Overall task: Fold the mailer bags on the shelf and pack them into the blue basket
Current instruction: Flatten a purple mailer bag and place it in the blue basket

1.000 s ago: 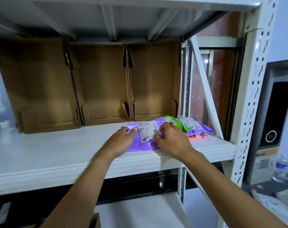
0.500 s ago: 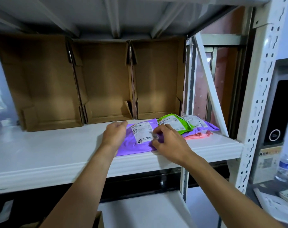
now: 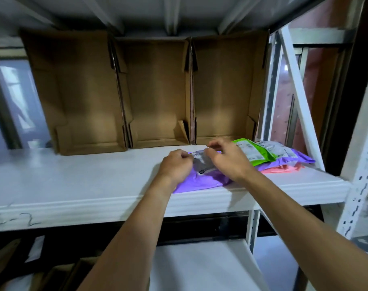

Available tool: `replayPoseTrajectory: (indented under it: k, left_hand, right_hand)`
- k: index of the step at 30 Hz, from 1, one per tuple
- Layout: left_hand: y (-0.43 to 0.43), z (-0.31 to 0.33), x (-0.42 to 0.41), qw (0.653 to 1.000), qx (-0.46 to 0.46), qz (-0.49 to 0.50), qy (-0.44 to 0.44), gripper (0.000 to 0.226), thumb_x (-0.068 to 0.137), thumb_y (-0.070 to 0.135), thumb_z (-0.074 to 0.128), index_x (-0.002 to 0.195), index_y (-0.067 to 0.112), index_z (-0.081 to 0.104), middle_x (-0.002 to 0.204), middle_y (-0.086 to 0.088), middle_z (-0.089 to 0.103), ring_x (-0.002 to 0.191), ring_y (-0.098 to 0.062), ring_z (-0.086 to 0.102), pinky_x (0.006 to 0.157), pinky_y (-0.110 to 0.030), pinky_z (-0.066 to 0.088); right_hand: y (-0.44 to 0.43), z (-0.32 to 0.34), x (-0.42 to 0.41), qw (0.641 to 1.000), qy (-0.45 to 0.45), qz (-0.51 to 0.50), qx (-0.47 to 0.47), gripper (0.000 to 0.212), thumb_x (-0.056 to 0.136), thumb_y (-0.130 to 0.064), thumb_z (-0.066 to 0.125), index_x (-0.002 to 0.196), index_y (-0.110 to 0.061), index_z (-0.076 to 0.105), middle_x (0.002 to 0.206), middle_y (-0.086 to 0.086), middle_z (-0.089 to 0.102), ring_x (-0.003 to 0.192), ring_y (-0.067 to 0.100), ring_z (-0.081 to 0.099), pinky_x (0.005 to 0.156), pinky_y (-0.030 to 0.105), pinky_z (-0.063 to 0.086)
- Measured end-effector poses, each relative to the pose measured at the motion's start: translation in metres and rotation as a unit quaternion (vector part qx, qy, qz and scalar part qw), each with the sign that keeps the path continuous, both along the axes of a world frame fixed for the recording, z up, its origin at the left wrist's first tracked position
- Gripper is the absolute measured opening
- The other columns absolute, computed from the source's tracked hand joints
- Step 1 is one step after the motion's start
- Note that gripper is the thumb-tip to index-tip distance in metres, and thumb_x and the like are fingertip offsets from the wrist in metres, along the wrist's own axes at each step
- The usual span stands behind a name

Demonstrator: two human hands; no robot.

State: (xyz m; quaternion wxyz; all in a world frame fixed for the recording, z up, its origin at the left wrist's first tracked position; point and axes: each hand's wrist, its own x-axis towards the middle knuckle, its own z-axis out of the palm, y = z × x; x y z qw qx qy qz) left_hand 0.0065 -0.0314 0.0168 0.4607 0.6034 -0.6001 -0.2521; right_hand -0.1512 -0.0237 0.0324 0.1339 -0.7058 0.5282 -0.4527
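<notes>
- Rising from the bottom of the frame: two bare forearms (image 3: pixel 136 238), meeting at centre above the front lip of the white metal shelf board (image 3: pixel 73 185).
- At centre, flat on that board with its near edge at the lip: the purple plastic mailer bag with a white printed label (image 3: pixel 204 182).
- On the bag's far edge, close together: left hand (image 3: pixel 175 164) and right hand (image 3: pixel 227 162), fingers curled, pinching the plastic at the label; fingertips blurred.
- Probably the fold just beginning. Draw the far edge evenly toward the near one, line up the corners, then press along the crease to stop the slick plastic springing open.
- Right of centre, just beside the right hand: a stack of three more bags, with a lime-green plastic mailer (image 3: pixel 254 152) on top, a second purple mailer (image 3: pixel 298 159) beneath and a pink mailer (image 3: pixel 281 169) lowest.
- Four bags counted; a pale labelled patch on the stack possibly a fifth, cannot tell.
- Across the upper half, at the back: three open brown cardboard boxes (image 3: pixel 157 91), side by side.
- No blue basket anywhere in frame.
</notes>
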Motion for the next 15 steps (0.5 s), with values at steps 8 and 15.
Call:
replayPoseTrajectory:
  k: [8,15]
  left_hand:
    - [0.002,0.002,-0.007,0.980,0.041,-0.034,-0.194,0.043,0.102,0.041,0.040,0.137,0.020,0.055,0.144,-0.009,0.054,0.130,-0.030,0.049,0.105,-0.035,0.040]
    - [0.010,0.008,-0.015,0.957,0.062,-0.038,-0.281,0.049,0.109,0.034,0.024,0.156,0.021,0.031,0.164,-0.002,0.028,0.148,-0.025,0.028,0.115,-0.034,0.025]
  right_hand:
    - [-0.008,-0.011,0.010,0.973,0.227,0.012,0.049,0.036,0.104,-0.027,0.037,0.129,-0.011,0.058,0.138,0.012,0.054,0.126,0.030,0.047,0.100,0.035,0.038]
    - [-0.013,-0.013,0.012,0.949,0.308,0.025,0.061,0.043,0.108,-0.021,0.024,0.141,-0.006,0.047,0.149,0.012,0.044,0.137,0.027,0.038,0.111,0.040,0.031]
